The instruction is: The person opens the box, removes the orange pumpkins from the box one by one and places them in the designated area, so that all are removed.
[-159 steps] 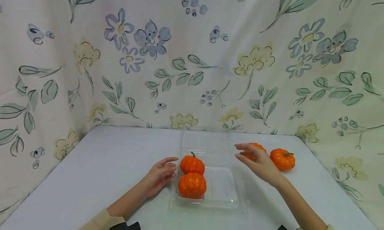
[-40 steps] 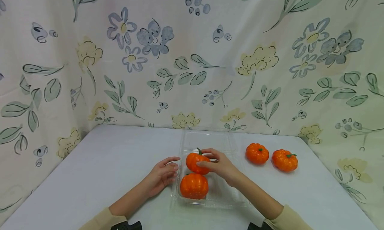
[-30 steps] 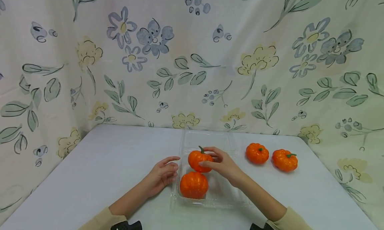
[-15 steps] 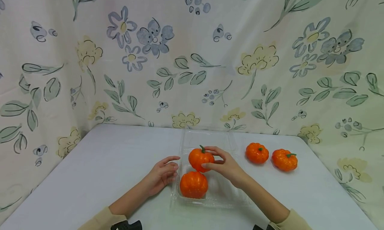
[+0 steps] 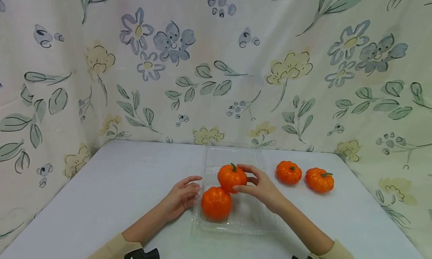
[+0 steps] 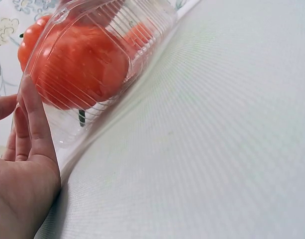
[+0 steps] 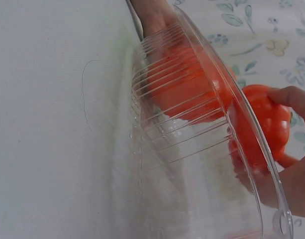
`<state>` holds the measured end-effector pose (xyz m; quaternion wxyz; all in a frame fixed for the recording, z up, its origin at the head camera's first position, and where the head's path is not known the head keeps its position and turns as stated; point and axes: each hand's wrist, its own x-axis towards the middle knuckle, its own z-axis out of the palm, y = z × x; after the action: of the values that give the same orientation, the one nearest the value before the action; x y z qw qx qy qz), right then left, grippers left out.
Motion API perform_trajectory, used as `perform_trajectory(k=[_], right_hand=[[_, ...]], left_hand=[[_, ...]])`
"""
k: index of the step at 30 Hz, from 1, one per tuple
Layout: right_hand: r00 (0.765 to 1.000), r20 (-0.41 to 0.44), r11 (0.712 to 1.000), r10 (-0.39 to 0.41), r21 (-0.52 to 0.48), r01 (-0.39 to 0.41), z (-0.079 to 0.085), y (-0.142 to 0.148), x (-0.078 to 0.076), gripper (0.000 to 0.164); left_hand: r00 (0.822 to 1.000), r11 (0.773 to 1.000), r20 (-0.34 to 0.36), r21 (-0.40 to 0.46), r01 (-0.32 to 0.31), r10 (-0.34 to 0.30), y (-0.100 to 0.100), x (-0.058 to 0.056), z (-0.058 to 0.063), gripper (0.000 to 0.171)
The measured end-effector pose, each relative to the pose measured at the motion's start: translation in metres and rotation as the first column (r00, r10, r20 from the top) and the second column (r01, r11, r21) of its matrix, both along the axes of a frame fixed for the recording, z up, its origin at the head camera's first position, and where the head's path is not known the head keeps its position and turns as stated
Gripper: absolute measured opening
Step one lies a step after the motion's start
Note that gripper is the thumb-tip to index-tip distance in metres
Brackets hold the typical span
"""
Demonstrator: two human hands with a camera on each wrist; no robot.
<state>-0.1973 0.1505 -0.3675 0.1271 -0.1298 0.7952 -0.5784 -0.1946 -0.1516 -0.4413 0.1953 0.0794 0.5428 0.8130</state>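
Observation:
My right hand (image 5: 261, 185) pinches a small orange pumpkin (image 5: 232, 178) with a green stem, thumb in front and fingers behind. The same pumpkin (image 7: 266, 124) shows above the rim in the right wrist view. A second orange pumpkin (image 5: 216, 204) sits at the front left inside a clear plastic clamshell box (image 5: 254, 217), against the held one in the head view. Its green stem (image 6: 81, 117) points downward in the left wrist view. My left hand (image 5: 182, 199) rests on the table, relaxed fingers (image 6: 35, 112) at the box's left wall.
Behind the box its clear lid (image 5: 233, 155) lies folded back. Two more orange pumpkins, one nearer (image 5: 288, 172) and one farther right (image 5: 320, 180), stand on the white table (image 5: 135, 176). A flowered curtain (image 5: 216, 63) hangs behind and at the sides.
My right hand came in from the right, took the rear pumpkin, raised it and shifted it rightward. The front pumpkin has just tipped and moved slightly back. My left hand has stayed put.

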Motion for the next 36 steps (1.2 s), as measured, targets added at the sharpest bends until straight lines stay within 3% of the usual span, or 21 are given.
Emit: perform_trajectory(k=[8,17,26,36], right_hand=[[1.0,0.005,1.0,-0.006,-0.019,0.007,0.001,0.005,0.002,0.075],[0.998,-0.007,0.997,-0.07,0.01,0.07,0.001,0.011,0.008,0.071],[0.998,0.016,0.998,-0.061,-0.022,0.061,0.001,0.019,0.015,0.074],[0.999,-0.037,0.999,-0.038,-0.014,0.037,-0.001,0.032,0.017,0.075]], left_hand=[[1.0,1.0,0.016,0.001,-0.018,0.018,0.001,0.0,0.0,0.03],[1.0,1.0,0.006,0.017,-0.011,0.011,0.001,-0.001,-0.001,0.029],[1.0,1.0,-0.004,-0.019,-0.014,0.013,0.0,-0.001,-0.001,0.033],[1.0,1.0,0.001,-0.022,-0.011,0.011,0.0,0.0,-0.001,0.035]])
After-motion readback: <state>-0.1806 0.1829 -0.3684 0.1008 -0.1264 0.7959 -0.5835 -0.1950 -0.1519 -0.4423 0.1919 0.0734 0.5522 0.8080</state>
